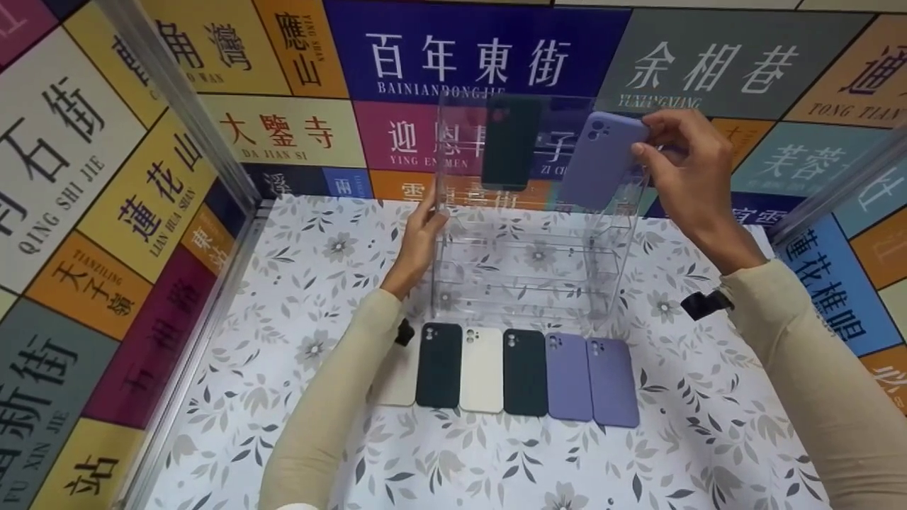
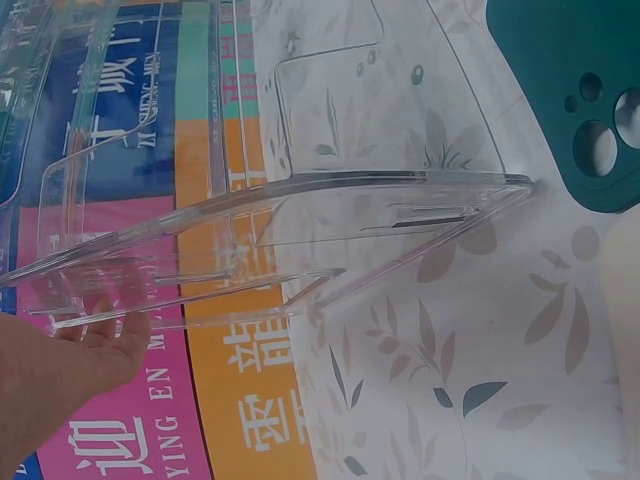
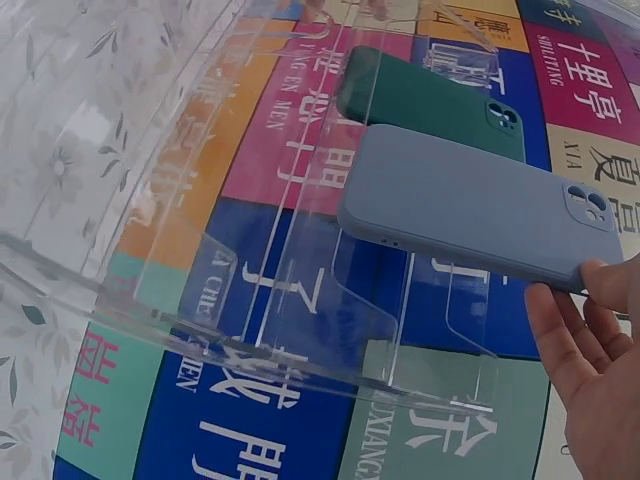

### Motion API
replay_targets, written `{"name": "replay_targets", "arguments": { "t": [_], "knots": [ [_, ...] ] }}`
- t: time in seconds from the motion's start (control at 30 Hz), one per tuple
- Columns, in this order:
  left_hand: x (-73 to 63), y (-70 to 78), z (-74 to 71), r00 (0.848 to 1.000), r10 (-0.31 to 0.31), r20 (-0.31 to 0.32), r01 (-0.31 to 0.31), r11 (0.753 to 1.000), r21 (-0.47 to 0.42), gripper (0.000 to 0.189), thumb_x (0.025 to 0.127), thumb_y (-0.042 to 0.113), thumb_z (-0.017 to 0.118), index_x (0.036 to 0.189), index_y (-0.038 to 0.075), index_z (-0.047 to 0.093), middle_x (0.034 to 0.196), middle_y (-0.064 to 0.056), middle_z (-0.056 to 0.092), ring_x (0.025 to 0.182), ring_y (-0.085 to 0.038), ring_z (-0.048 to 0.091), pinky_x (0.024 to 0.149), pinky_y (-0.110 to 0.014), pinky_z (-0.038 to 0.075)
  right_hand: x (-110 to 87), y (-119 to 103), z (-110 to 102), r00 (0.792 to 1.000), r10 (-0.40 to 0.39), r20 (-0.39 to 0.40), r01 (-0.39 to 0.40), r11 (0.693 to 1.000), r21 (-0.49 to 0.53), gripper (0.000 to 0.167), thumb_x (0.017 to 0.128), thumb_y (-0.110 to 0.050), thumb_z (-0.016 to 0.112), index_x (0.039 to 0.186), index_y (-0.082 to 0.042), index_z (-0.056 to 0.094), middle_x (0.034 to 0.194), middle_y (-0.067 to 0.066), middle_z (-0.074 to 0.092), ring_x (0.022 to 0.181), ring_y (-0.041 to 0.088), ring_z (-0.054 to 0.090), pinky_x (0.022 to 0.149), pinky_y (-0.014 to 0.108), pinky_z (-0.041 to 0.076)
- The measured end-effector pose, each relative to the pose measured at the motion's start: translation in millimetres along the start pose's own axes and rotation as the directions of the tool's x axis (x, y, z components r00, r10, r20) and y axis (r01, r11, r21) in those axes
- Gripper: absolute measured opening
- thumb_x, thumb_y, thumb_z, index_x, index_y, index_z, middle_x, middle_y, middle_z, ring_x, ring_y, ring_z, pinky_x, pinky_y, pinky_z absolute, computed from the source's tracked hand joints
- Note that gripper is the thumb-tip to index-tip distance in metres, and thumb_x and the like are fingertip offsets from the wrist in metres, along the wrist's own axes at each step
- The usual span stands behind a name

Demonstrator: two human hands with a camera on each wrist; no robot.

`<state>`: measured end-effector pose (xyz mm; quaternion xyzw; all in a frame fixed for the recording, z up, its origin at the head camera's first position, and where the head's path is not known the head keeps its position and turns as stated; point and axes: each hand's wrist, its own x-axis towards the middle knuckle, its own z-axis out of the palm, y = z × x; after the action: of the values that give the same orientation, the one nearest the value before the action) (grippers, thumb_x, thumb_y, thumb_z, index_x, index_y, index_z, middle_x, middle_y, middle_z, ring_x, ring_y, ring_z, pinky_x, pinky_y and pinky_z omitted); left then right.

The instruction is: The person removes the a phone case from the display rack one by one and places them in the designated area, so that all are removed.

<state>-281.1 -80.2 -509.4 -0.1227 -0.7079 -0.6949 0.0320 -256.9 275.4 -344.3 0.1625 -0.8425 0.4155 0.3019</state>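
Note:
A clear plastic tiered display rack (image 1: 524,301) stands on the cloth. My left hand (image 1: 419,241) holds its left side, the fingers (image 2: 125,330) at the edge of the side wall. My right hand (image 1: 691,159) pinches a purple phone case (image 1: 599,159) by its upper right corner, thumb in front. That case is at the rack's top tier, camera cutouts up; it looks blue-grey in the right wrist view. Beside it a dark green phone case (image 1: 510,145) stands upright in the rack. I cannot tell whether the purple case touches the tier.
In front of the rack a row of phone cases lies flat: a cream case (image 1: 397,386) partly behind my left forearm, a dark case (image 1: 439,365), another cream case (image 1: 482,368), a dark green case (image 1: 525,372) and two purple cases (image 1: 569,375). Sign-printed walls (image 1: 482,49) surround the floral cloth (image 1: 283,425).

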Motion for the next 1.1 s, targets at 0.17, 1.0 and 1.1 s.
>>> {"name": "replay_targets", "arguments": {
  "t": [0.17,1.0,1.1],
  "knots": [
    [-0.1,1.4,0.0,1.000,0.001,0.004,0.000,1.000,-0.016,0.067,0.116,0.015,0.046,0.177,0.014,0.020,0.184,-0.006,0.021,0.163,-0.027,0.033,0.131,-0.044,0.032,-8.6,4,-6,1.000,0.003,0.016,-0.004,1.000,0.012,0.030,0.099,0.008,0.076,0.129,0.005,0.073,0.118,0.011,0.070,0.099,0.008,0.069,0.091,0.015,0.058],
    [0.5,-0.1,-0.6,1.000,0.002,-0.001,-0.002,0.999,-0.042,0.065,0.116,0.016,0.048,0.176,0.015,0.024,0.183,-0.006,0.023,0.166,-0.026,0.027,0.132,-0.041,0.030,-64.7,33,-22,0.996,0.060,0.060,-0.059,0.998,-0.018,0.029,0.098,0.009,0.077,0.127,0.006,0.074,0.114,0.009,0.070,0.100,0.004,0.069,0.089,0.011,0.056],
    [0.1,-0.4,-0.8,1.000,0.001,-0.004,-0.001,1.000,-0.027,0.066,0.115,0.017,0.048,0.177,0.015,0.023,0.183,-0.007,0.024,0.165,-0.026,0.029,0.131,-0.041,0.032,-72.4,38,-23,0.996,0.061,0.069,-0.060,0.998,-0.023,0.029,0.098,0.009,0.077,0.127,0.006,0.074,0.115,0.014,0.071,0.101,0.003,0.069,0.090,0.010,0.055]
  ]
}}
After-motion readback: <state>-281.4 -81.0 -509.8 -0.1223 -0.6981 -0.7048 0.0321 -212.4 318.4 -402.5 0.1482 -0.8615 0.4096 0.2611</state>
